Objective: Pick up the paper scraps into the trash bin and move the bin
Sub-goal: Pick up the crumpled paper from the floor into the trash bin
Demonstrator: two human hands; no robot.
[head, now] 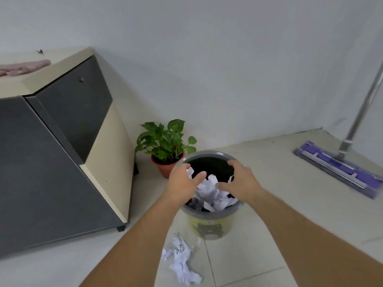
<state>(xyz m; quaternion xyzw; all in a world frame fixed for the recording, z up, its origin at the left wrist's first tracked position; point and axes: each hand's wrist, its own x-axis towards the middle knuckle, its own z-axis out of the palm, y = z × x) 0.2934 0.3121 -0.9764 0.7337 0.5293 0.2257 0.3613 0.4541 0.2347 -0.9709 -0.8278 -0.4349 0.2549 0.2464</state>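
Note:
A round trash bin point(207, 213) with a grey rim and a yellow body stands on the tiled floor. Crumpled white paper point(209, 193) fills its near half. Both of my hands hover over the bin's mouth. My left hand point(182, 183) is at the left rim, fingers spread, with a bit of white paper showing by its fingertips. My right hand point(240, 181) is at the right side, fingers apart, a small paper shred beside its palm. More crumpled paper scraps point(182, 264) lie on the floor just in front of the bin.
A potted green plant point(165, 148) stands right behind the bin on the left. A dark and beige cabinet point(62, 152) fills the left side. A purple flat mop point(339, 168) rests on the floor at the right, its handle against the wall.

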